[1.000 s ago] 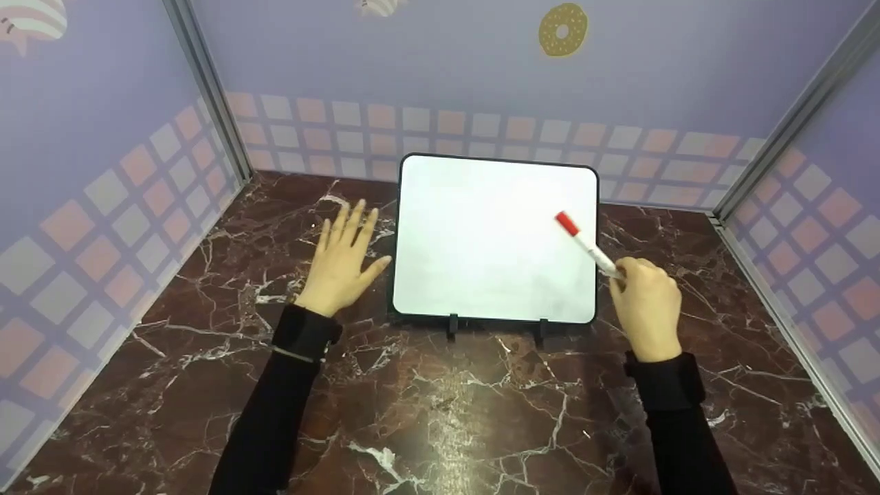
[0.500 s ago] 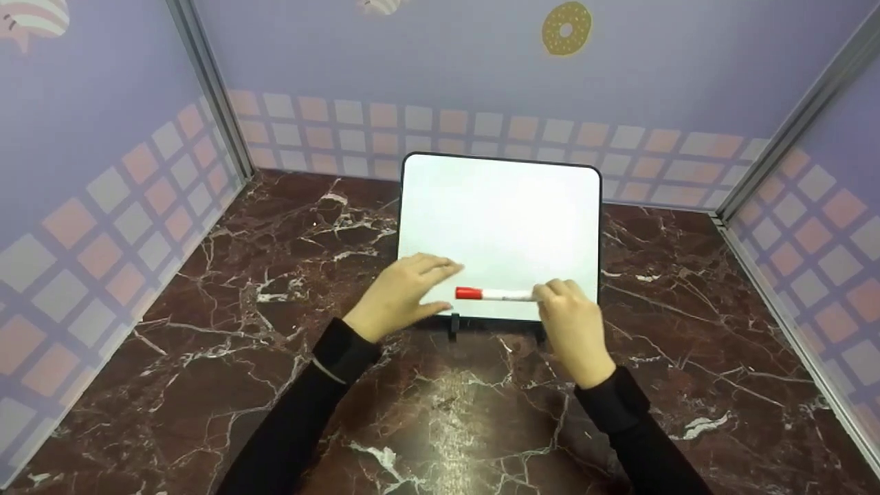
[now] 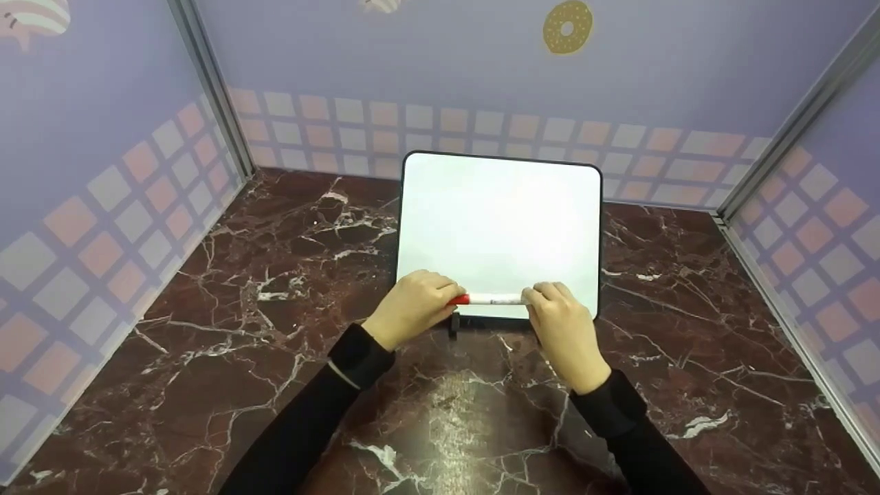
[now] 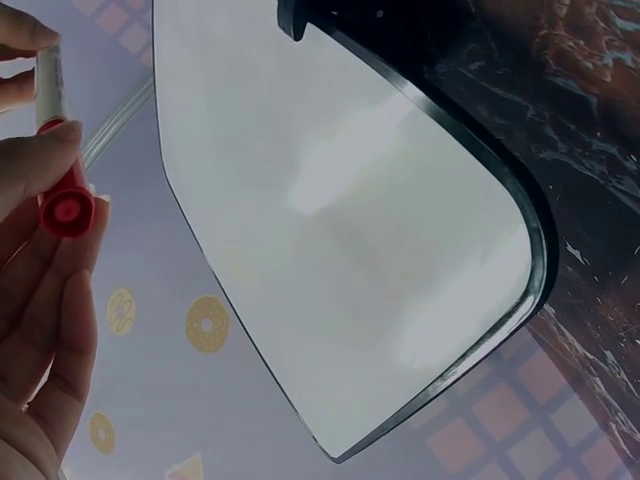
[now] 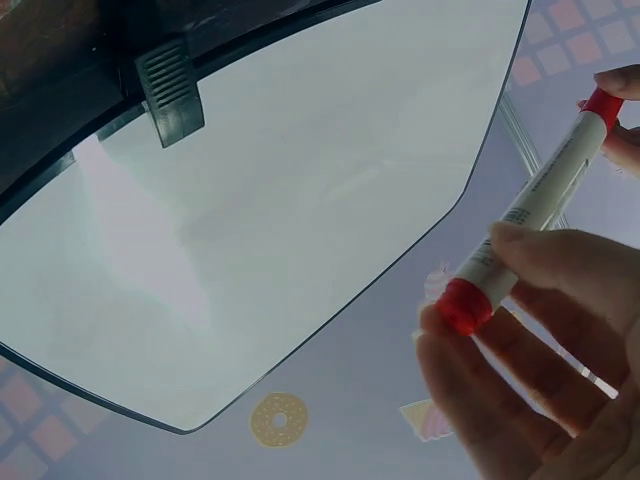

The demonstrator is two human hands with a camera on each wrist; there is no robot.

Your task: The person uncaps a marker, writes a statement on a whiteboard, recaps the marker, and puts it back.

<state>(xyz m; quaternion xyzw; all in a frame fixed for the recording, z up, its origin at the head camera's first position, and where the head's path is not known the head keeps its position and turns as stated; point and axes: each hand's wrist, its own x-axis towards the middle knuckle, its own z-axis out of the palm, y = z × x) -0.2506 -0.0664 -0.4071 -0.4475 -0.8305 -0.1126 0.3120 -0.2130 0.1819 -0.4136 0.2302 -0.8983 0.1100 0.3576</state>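
A whiteboard marker (image 3: 496,299) with a white barrel and red cap lies level between my two hands, in front of the lower part of the whiteboard (image 3: 498,227). My left hand (image 3: 414,306) pinches the red cap (image 4: 68,205) between thumb and fingers. At the other end, my right hand (image 3: 564,333) grips the barrel near its red tail plug (image 5: 466,305), as the right wrist view shows. The board is blank, black-rimmed and propped upright, with a black foot clip (image 3: 454,324) at its lower edge. Its second clip is hidden behind my right hand.
The dark red marbled table (image 3: 206,385) spreads around the board and under both forearms. Lilac walls with pink and white checks (image 3: 350,134) enclose it at the back and on both sides, joined by metal corner strips (image 3: 213,89).
My right hand has brought the marker left and down, turning it level. My left hand has come off the table's left side, moved right and taken hold of the cap.
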